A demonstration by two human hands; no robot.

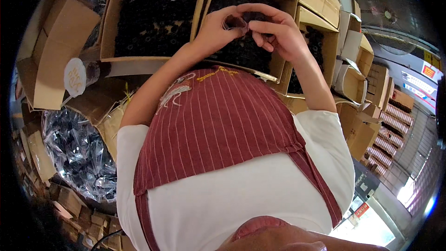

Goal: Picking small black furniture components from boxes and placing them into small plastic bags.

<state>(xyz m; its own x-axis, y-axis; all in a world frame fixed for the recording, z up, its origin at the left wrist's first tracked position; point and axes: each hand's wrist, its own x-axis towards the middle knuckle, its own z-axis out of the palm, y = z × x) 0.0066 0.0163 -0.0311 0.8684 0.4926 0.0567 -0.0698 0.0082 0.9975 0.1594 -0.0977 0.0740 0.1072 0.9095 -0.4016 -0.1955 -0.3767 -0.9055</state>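
Both hands are raised close together over open cardboard boxes of small black parts. The fingers of my left hand [218, 27] curl round a small, thin see-through piece [229, 22] that looks like plastic. The thumb and forefinger of my right hand [283, 30] meet in a pinch beside it; what lies between those fingertips is too small to make out. Below my hands is the box [290, 14] of black parts, with another box [106, 32] of black pieces, partly covered by clear plastic, to its left.
At the left, a round white paddle-shaped fan [74, 77] stands by a cardboard flap. Clear bags of dark parts [83, 158] fill a container below it. More open cartons [350, 83] line the right side. A large floor fan [388, 16] stands farther off at the right.
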